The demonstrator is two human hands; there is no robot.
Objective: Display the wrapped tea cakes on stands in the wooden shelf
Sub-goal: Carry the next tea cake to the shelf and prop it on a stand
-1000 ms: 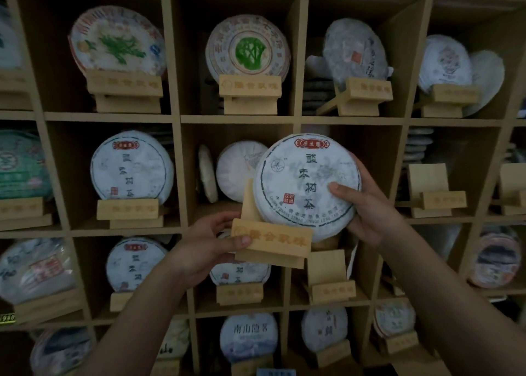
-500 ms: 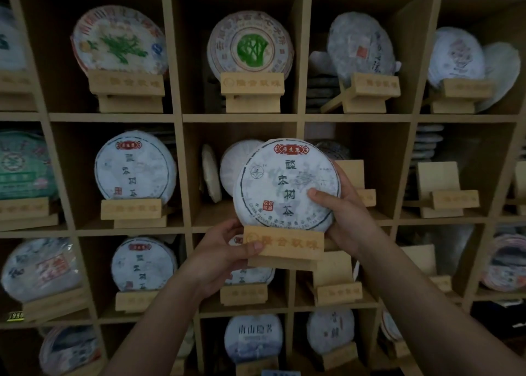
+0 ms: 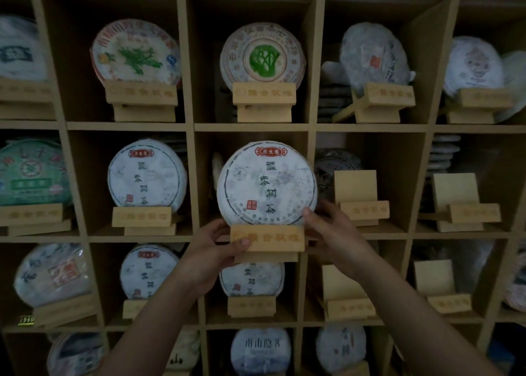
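Tea cake (image 3: 267, 182) | red banner label | stand (image 3: 267, 238) gold-lettered | both hands gripping

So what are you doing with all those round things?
A person is putting a wrapped tea cake on its wooden stand into the shelf. The left hand grips the stand and the right hand steadies the cake's edge, right at the middle cubby. Most cubbies nearby already show cakes; a few to the right hold empty stands.

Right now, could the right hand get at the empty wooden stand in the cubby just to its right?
Probably yes. The right hand sits just beside the empty stand, nothing between them, but it would first have to let go of the tea cake.
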